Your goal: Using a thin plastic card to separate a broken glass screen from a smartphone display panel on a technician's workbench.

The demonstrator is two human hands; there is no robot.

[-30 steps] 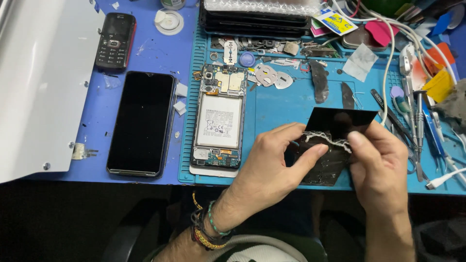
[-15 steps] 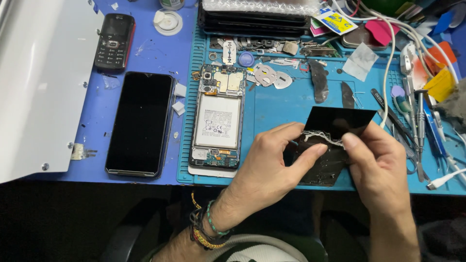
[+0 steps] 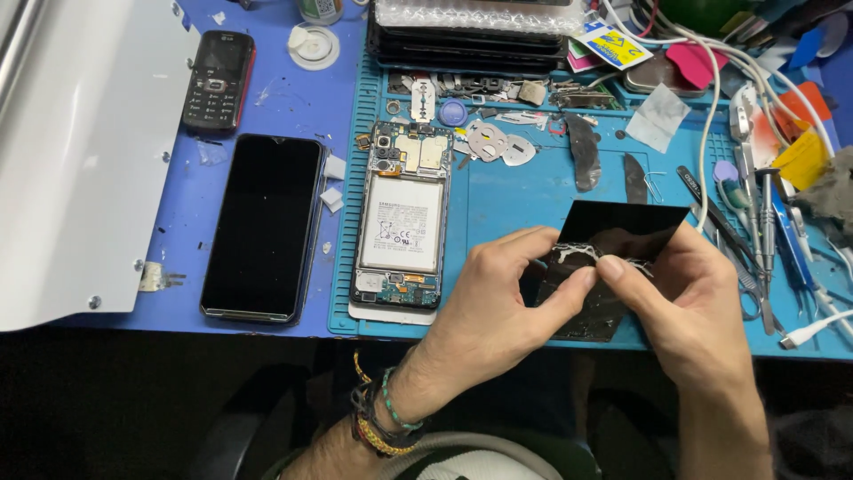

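Both hands are up over the near edge of the tabletop, right in front of the teal work mat (image 3: 515, 204). The left hand (image 3: 493, 311) and right hand (image 3: 689, 307) are pinching a glossy black back panel (image 3: 622, 231) between thumbs and fingertips, tilted up off the mat. There's a strip of whitish adhesive gunk (image 3: 577, 253) along the panel where the thumbs meet, and both thumbs are touching it. The left wrist has a few beaded bracelets (image 3: 382, 422).

Just left of the hands, on the mat's left side, is an opened phone (image 3: 402, 222) lying face down with its battery and boards showing. Off the mat, on the blue part of the tabletop, a black smartphone (image 3: 264, 227) lies flat, screen dark. Behind it, toward the far left, is a small black keypad phone (image 3: 218, 80). A big grey metal sheet (image 3: 80, 160) covers the left edge.

Far side of the mat: loose metal shields and screws (image 3: 493, 142), and a stack of black trays (image 3: 475, 31). Tweezers and screwdrivers (image 3: 755, 222) sit along the right edge, with white cables (image 3: 711, 116).
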